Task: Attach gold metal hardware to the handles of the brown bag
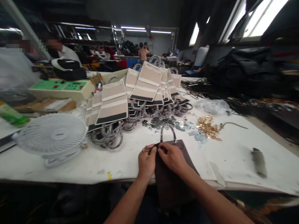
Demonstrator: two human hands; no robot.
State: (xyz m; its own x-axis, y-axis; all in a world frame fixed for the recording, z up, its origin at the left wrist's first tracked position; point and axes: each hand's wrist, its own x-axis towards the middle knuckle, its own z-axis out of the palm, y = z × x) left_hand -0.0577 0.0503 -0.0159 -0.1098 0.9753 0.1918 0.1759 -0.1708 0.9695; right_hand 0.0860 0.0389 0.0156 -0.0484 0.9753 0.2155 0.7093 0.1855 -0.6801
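A dark brown bag panel (171, 189) lies over the table's front edge and hangs down toward me. Its curved handle (168, 126), in clear wrapping, sticks up from the far edge. My left hand (147, 163) is closed on the panel's upper left corner, with a small gold-coloured glint by its fingers. Beside it, almost touching, my right hand (173, 157) pinches the same top edge. Whatever small piece may sit between the fingertips is hidden. Beyond the handle are scattered dark metal pieces (163, 122) and a heap of gold-coloured metal fittings (207, 127).
A pile of beige panels (112, 99) with wrapped handles fills the table's middle. To the left stand a white fan (53, 135) and a machine with a green control panel (63, 87). A dark roll-shaped object (259, 161) lies at right, with clear plastic (212, 106) farther back. People sit behind.
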